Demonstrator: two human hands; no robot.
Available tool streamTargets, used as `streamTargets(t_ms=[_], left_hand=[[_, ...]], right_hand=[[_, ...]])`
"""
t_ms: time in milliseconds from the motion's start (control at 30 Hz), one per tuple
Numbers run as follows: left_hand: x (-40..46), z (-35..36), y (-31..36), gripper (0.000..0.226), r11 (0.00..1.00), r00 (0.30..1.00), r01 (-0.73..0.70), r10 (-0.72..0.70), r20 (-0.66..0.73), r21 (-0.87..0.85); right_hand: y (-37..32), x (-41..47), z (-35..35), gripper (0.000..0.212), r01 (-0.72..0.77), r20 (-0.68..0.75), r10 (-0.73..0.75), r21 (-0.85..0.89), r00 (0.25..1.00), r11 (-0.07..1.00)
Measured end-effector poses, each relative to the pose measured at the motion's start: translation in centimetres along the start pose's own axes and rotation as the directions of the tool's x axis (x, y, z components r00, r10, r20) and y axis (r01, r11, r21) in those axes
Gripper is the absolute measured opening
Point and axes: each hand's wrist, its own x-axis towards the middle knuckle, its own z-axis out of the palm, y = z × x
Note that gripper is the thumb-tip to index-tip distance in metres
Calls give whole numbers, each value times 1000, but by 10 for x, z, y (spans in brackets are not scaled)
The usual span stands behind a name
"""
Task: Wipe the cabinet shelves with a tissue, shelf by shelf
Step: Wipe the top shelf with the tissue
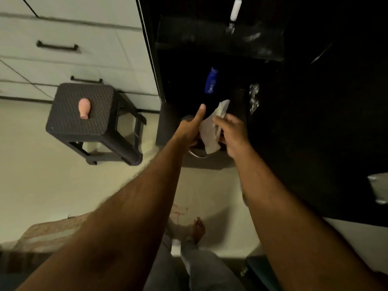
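A white tissue [212, 129] is held between both hands in front of the dark open cabinet [220, 45]. My right hand [233, 133] grips the tissue's right side with curled fingers. My left hand [192, 127] holds its left edge, thumb sticking up and the other fingers hidden beneath. A dusty black shelf [189, 36] shows above, and a lower shelf behind the hands carries a blue bottle [211, 80]. Much of the cabinet's inside is too dark to make out.
A dark woven stool [69, 127] stands on the floor at the left with a pink bottle [84, 108] lying on it. White drawers [88, 38] with black handles are behind it. A crinkled clear wrapper [254, 99] sits in the cabinet. My bare foot [198, 228] is below.
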Motion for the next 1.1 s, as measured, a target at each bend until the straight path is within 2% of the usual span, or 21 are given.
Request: streamTargets(t_ms=[67,200,333,400,500,567,633,733,833,933,1100], left_hand=[[-16,-4,32,55,995,995,-91,90,45,31],[-43,-16,108,19,961,958,-277,275,82,14],[-74,-24,184,20,890,886,-455,449,115,34],[-93,-27,211,28,892,887,-452,447,114,27],[-115,-33,243,56,934,927,-348,329,181,84],[-123,-39,259,69,960,916,-279,266,299,2],[-128,-44,277,66,957,887,-276,289,359,-89],[-140,-52,306,39,901,840,-404,434,325,-159],[-151,-59,334,24,808,765,-548,589,260,-217],[-163,-63,362,23,725,687,-647,689,230,-237],[-192,-61,406,23,623,594,-750,782,187,-224]], right_hand=[[-35,-8,0,5,81,27,-81,-26,996,996],[-112,-25,4,12,218,8,-218,-102,976,971],[-188,-51,11,18,386,-38,-396,-156,918,909],[-221,-64,13,14,456,-18,-461,-121,887,882],[-266,-81,18,10,537,20,-538,-107,843,837],[-291,-92,23,7,573,47,-571,-95,819,814],[-312,-101,29,7,594,61,-591,-81,804,800],[-338,-113,38,8,641,37,-640,-55,768,766],[-361,-123,46,9,676,-21,-677,-41,736,736],[-382,-131,50,13,699,-53,-697,15,715,715],[-421,-152,53,25,689,-18,-700,190,714,699]])
